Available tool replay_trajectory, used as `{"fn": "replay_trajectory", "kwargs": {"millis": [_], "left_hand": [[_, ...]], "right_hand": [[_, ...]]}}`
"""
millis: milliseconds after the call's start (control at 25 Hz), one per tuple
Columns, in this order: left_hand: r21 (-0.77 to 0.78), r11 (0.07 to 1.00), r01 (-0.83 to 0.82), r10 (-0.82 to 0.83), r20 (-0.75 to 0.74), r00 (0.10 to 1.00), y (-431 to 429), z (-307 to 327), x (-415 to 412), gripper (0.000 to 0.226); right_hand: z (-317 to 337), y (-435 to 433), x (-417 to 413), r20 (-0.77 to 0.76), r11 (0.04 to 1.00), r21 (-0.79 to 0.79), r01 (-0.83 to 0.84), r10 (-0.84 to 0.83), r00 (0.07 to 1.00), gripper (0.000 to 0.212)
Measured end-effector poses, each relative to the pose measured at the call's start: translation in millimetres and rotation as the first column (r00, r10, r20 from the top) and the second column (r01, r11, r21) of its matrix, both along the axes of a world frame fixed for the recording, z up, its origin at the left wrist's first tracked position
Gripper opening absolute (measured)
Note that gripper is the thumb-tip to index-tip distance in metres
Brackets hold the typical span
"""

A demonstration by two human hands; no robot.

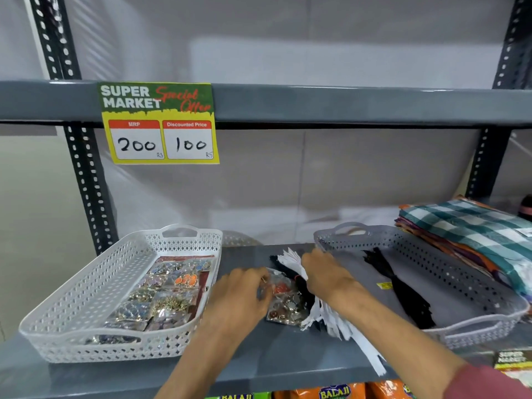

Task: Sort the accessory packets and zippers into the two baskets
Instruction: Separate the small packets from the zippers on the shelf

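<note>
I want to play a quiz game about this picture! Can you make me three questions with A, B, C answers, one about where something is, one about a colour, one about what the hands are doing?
1. Where are the black zippers already sorted?
A. white basket
B. grey basket
C. top shelf

2. What colour is the basket with the shiny accessory packets?
A. white
B. red
C. black

3. What is the left hand touching?
A. the price sign
B. the checked cloth
C. a loose packet

Answers: 1 B, they lie inside the grey basket. 2 A, its walls are white. 3 C, its fingers rest on a loose packet between the baskets.
</note>
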State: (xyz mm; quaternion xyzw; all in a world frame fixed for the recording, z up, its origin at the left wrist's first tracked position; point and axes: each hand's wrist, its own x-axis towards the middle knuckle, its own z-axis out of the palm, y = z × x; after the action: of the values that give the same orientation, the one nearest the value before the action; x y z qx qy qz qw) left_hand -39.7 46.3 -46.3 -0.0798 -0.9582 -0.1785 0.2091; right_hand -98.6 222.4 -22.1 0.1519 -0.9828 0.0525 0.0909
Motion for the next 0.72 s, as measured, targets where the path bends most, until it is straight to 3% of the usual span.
{"fn": "replay_trajectory", "kwargs": {"millis": [160,400,720], "left_hand": [[-0.026,0.999,0.021,-0.018,0.099,0.995,15.2,-5.2,-18.8,0.029],[-0.105,0.988,0.112,-0.081,0.263,0.961,39.5,-14.1,-39.6,0.032],[-0.263,0.962,-0.068,0.132,0.231,0.964,12.8,-16.0,-35.4,0.025]], "right_hand": [[1.5,0.5,4.9,-0.110,0.995,-0.028,-0.092,0.089,0.990,0.014],[-16.6,11.3,7.2,0.032,0.994,0.004,-0.106,0.105,0.994,0.020],[-19.6,16.9,5.6,-0.017,0.999,-0.016,-0.043,0.043,0.999,0.021]]}}
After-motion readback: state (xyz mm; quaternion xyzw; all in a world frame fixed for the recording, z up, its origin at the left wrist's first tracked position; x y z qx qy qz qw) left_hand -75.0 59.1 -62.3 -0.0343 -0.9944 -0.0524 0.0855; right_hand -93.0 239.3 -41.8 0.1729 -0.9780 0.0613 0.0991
